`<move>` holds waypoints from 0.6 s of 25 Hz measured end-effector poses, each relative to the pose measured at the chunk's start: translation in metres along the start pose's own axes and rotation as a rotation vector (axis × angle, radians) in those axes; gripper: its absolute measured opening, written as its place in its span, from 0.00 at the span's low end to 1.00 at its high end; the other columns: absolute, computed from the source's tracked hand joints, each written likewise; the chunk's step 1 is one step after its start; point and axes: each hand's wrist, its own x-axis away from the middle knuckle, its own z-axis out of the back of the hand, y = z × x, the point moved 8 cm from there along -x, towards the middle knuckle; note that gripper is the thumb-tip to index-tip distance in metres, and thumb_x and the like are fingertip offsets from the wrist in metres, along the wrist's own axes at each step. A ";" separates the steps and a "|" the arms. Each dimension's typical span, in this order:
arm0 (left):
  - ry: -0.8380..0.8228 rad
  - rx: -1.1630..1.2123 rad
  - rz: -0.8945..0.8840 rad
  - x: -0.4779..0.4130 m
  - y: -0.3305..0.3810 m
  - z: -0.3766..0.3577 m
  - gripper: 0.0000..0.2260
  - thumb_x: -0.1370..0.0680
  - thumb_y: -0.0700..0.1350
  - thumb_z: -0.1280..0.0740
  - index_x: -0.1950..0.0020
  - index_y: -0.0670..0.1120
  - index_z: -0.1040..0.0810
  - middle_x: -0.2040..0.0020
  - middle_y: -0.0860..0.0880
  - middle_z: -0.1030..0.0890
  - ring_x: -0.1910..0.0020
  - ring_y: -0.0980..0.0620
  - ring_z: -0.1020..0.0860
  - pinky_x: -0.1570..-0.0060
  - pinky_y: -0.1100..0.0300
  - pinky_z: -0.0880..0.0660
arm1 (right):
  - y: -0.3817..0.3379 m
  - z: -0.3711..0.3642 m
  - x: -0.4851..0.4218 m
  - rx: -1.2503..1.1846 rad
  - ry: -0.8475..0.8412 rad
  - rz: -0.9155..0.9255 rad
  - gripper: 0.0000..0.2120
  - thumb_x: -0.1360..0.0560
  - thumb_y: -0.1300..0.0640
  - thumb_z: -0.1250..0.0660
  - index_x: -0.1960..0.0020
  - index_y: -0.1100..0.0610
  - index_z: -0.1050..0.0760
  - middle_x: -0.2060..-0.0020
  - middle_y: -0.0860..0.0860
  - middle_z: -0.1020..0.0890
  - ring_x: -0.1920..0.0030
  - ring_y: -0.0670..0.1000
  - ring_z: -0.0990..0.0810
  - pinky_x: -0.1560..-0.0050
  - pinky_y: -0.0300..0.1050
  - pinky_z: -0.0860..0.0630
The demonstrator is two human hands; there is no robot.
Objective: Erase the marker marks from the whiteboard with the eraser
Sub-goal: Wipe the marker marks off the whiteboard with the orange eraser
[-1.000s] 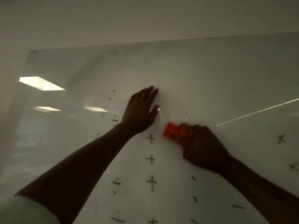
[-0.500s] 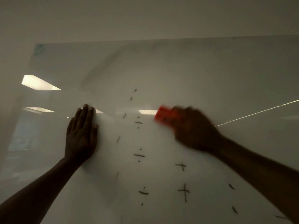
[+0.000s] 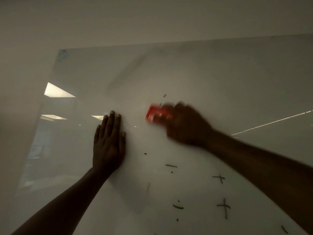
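Note:
A large glossy whiteboard (image 3: 211, 73) fills the view. My right hand (image 3: 186, 124), blurred by motion, grips a red eraser (image 3: 155, 114) pressed against the board near its middle. My left hand (image 3: 109, 143) lies flat on the board with its fingers together, left of the eraser and apart from it. Black marker marks remain below and right of the hands: a dash with a dot (image 3: 171, 166), two plus signs (image 3: 220, 178) (image 3: 224, 207), a curved dash (image 3: 177, 207), a small dot (image 3: 145, 153) and a short stroke (image 3: 164, 95) above the eraser.
The board's left edge (image 3: 49, 92) meets a plain wall. Ceiling lights (image 3: 56, 91) reflect in the board's left part. A thin bright reflected line (image 3: 271, 122) runs across the right side.
The view has shifted left, so the marks sit further right. My right hand has swept the eraser across the upper marks, and a dash and short strokes there are gone. My left hand stays flat.

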 end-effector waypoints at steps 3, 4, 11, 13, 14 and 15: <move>0.008 0.003 -0.003 0.002 0.003 0.000 0.26 0.16 0.52 0.49 0.18 0.46 0.42 0.17 0.47 0.44 0.18 0.49 0.48 0.21 0.47 0.47 | 0.094 0.024 -0.028 0.036 0.178 -0.653 0.28 0.26 0.51 0.40 0.26 0.48 0.33 0.35 0.61 0.27 0.47 0.66 0.27 0.51 0.60 0.24; 0.009 0.005 -0.001 0.001 0.003 0.000 0.26 0.16 0.52 0.49 0.18 0.46 0.42 0.17 0.47 0.44 0.18 0.49 0.48 0.21 0.47 0.47 | 0.083 0.018 -0.032 0.004 0.178 -0.717 0.28 0.26 0.51 0.41 0.25 0.49 0.34 0.35 0.61 0.28 0.45 0.66 0.28 0.49 0.60 0.25; 0.005 0.017 -0.019 0.000 0.000 0.000 0.26 0.16 0.50 0.49 0.18 0.45 0.43 0.17 0.46 0.44 0.18 0.48 0.48 0.22 0.44 0.45 | -0.092 -0.008 0.027 -0.155 -0.121 0.309 0.30 0.28 0.49 0.34 0.26 0.45 0.32 0.31 0.59 0.28 0.48 0.61 0.25 0.52 0.52 0.25; 0.022 0.010 -0.016 -0.001 0.002 0.001 0.26 0.16 0.50 0.49 0.18 0.45 0.42 0.18 0.46 0.43 0.18 0.49 0.47 0.21 0.45 0.45 | -0.019 0.003 0.008 -0.016 -0.064 0.170 0.30 0.28 0.51 0.38 0.25 0.44 0.34 0.28 0.55 0.30 0.45 0.62 0.24 0.49 0.53 0.25; 0.025 0.011 -0.018 -0.001 0.002 0.002 0.25 0.16 0.49 0.49 0.18 0.45 0.42 0.18 0.46 0.43 0.18 0.48 0.47 0.21 0.45 0.45 | 0.019 0.013 -0.002 0.017 0.002 -0.075 0.29 0.27 0.51 0.39 0.26 0.45 0.34 0.29 0.55 0.29 0.45 0.63 0.24 0.50 0.55 0.25; 0.028 0.012 -0.020 -0.001 0.003 0.003 0.25 0.16 0.49 0.49 0.18 0.45 0.41 0.18 0.46 0.43 0.18 0.48 0.47 0.21 0.46 0.45 | 0.037 0.019 -0.003 -0.008 0.080 -0.318 0.28 0.28 0.51 0.38 0.27 0.46 0.32 0.32 0.58 0.27 0.47 0.64 0.25 0.52 0.56 0.24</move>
